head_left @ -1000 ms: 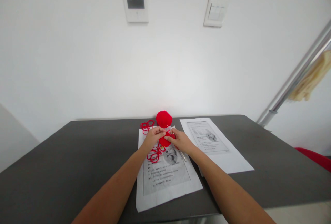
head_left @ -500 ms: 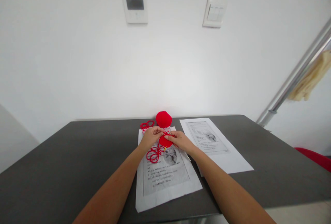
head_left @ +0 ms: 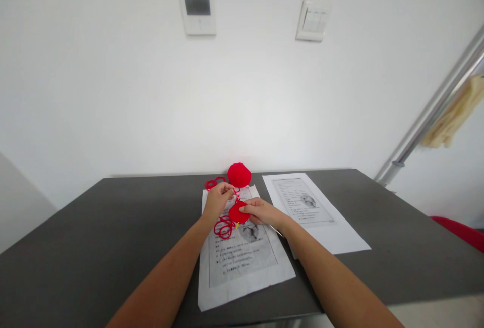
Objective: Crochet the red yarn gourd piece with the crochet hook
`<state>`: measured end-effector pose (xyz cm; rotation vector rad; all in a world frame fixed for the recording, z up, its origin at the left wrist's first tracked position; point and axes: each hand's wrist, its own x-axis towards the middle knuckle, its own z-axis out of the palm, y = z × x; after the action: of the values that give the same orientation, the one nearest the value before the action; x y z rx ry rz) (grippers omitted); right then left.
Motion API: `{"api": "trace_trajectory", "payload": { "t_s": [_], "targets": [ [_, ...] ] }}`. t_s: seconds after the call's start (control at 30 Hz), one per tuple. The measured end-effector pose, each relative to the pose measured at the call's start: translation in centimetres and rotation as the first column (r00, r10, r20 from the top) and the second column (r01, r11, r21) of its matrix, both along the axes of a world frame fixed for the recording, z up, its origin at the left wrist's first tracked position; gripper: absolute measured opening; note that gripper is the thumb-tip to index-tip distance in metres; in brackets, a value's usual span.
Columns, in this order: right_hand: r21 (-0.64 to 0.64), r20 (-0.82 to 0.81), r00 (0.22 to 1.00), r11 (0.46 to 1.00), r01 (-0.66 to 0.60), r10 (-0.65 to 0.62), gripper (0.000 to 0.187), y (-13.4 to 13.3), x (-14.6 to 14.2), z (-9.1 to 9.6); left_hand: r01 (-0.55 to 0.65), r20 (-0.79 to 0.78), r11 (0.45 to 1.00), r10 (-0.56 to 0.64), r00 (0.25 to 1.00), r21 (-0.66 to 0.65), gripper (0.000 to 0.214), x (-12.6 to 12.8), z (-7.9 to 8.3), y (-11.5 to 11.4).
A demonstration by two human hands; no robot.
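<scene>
My right hand (head_left: 260,210) grips a flat red crocheted piece (head_left: 238,213) between thumb and fingers. A thin metal crochet hook (head_left: 277,230) sticks out from under that palm. My left hand (head_left: 218,201) pinches a strand of red yarn (head_left: 236,194) just above the piece. A small yellow stitch marker (head_left: 237,225) hangs at the piece's lower edge. Loose yarn loops (head_left: 224,228) lie on the printed sheet (head_left: 245,267) below my left hand. Behind both hands sits a red ball (head_left: 239,175), apparently of yarn.
A second printed sheet (head_left: 313,212) lies to the right on the dark table (head_left: 94,247). More red loops (head_left: 215,182) rest near the ball. The white wall, with a panel (head_left: 198,12) and a switch (head_left: 313,20), rises behind the table. A metal pole (head_left: 434,106) stands at right.
My right hand has brought the red piece slightly down and left. My left hand has moved a little up and away from it, and the strand between them now shows.
</scene>
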<state>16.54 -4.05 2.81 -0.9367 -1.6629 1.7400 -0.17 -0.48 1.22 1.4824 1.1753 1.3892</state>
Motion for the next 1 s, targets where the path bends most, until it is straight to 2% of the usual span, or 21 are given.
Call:
{"api": "trace_trajectory", "payload": {
  "t_s": [0.13, 0.2, 0.27, 0.33, 0.43, 0.5, 0.6, 0.7, 0.8, 0.9, 1.0],
  "targets": [
    [-0.039, -0.022, 0.999, 0.999, -0.024, 0.023, 0.031, -0.2, 0.2, 0.1, -0.012, -0.016, 1.000, 0.012, 1.000, -0.011, 0.004, 0.1, 0.2, -0.1],
    [-0.037, -0.028, 1.000, 0.999, -0.012, 0.011, 0.032, -0.1, 0.2, -0.1, 0.018, -0.029, 0.998, -0.020, 0.999, -0.052, 0.006, 0.1, 0.3, -0.2],
    [-0.017, -0.036, 0.999, 1.000, 0.019, -0.019, 0.032, 0.1, 0.2, -0.5, 0.077, 0.011, 0.990, -0.076, 0.997, -0.119, 0.014, 0.2, 0.5, -0.3],
    [0.008, -0.035, 0.998, 0.998, 0.055, -0.055, 0.033, 0.3, 0.2, -0.7, 0.159, 0.117, 0.971, -0.140, 0.983, -0.176, 0.022, 0.3, 0.7, -0.4],
    [0.034, -0.018, 0.996, 0.995, 0.090, -0.089, 0.035, 0.4, 0.2, -0.9, 0.312, 0.249, 0.923, -0.255, 0.934, -0.225, 0.024, 0.6, 1.0, -0.8],
    [0.049, -0.010, 0.994, 0.993, 0.108, -0.107, 0.036, 0.4, 0.2, -0.7, 0.371, 0.253, 0.892, -0.308, 0.917, -0.257, 0.024, 0.8, 1.2, -1.1],
    [0.080, 0.012, 0.992, 0.989, 0.122, -0.124, 0.038, 0.5, 0.3, -0.6, 0.383, 0.250, 0.881, -0.318, 0.914, -0.278, 0.025, 0.8, 1.2, -1.4],
    [0.186, 0.051, 0.983, 0.969, 0.165, -0.177, 0.042, 0.8, 0.5, -0.7, 0.388, 0.270, 0.878, -0.316, 0.910, -0.282, 0.028, 0.5, 1.0, -1.3],
    [0.365, 0.109, 0.966, 0.913, 0.181, -0.235, 0.041, 1.1, 0.7, -0.9, 0.380, 0.243, 0.882, -0.318, 0.916, -0.279, 0.029, 0.1, 0.8, -0.9],
    [0.524, 0.208, 0.937, 0.841, 0.136, -0.281, 0.035, 1.0, 0.9, -0.9, 0.387, 0.214, 0.882, -0.337, 0.917, -0.268, 0.029, 0.0, 0.6, -0.7],
    [0.605, 0.300, 0.907, 0.794, 0.060, -0.296, 0.029, 0.6, 0.9, -0.6, 0.410, 0.237, 0.870, -0.352, 0.906, -0.274, 0.031, 0.0, 0.5, -0.7]
  ]
}}
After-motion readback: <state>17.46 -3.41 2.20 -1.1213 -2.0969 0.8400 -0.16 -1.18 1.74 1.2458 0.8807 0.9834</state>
